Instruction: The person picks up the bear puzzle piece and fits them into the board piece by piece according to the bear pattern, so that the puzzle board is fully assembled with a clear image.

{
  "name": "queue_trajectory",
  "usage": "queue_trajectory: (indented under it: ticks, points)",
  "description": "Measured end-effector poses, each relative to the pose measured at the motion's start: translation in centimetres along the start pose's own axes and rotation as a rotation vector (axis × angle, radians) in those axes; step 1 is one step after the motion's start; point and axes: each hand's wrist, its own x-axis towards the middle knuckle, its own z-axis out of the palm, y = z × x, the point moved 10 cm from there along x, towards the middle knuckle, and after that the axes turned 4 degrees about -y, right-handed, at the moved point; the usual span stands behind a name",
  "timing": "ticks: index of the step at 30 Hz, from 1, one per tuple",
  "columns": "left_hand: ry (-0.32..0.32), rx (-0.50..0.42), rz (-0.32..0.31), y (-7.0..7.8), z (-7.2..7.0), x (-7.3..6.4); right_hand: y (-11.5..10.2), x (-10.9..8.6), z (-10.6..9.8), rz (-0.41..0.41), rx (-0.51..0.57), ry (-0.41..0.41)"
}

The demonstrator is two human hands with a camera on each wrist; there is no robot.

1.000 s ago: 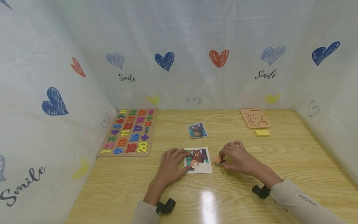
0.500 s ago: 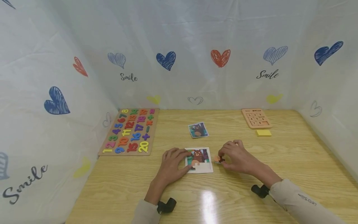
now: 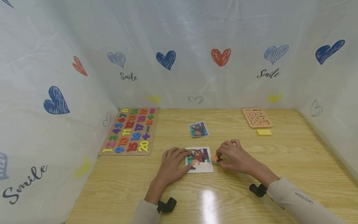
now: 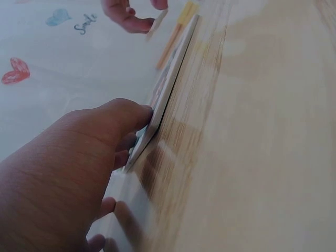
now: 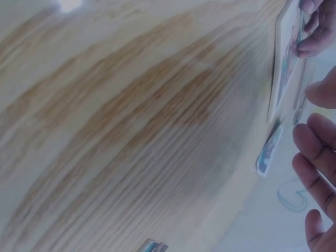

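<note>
A white-framed jigsaw puzzle tray (image 3: pixel 206 168) lies flat on the table, with a brown bear picture in its upper part and bare white in its lower right. My left hand (image 3: pixel 174 163) holds its left side, fingers over the upper edge and thumb at the lower left; the left wrist view shows that thumb on the rim. Just right of the tray, my right hand (image 3: pixel 236 157) pinches an orange-and-brown puzzle piece (image 3: pixel 214 158) between thumb and forefinger. The piece appears tilted, above or against the tray's right edge; contact is unclear.
A bear picture card (image 3: pixel 198 129) lies behind the tray. To the left is a board of coloured numbers (image 3: pixel 128 132). A wooden number slide puzzle (image 3: pixel 256 118) and a yellow block (image 3: pixel 264 133) sit at the back right. A heart-printed curtain (image 3: pixel 195 81) surrounds the table.
My right hand has moved slightly left with the puzzle piece, bringing it up to the tray's right edge. The left hand stays on the tray.
</note>
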Motion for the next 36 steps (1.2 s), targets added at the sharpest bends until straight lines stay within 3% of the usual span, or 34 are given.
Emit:
queue_trajectory:
  ticks: [36]
  points:
    - [0.020, 0.005, 0.024, 0.2, -0.3, -0.1, -1.3, 1.3, 1.2, -0.022, 0.008, -0.049]
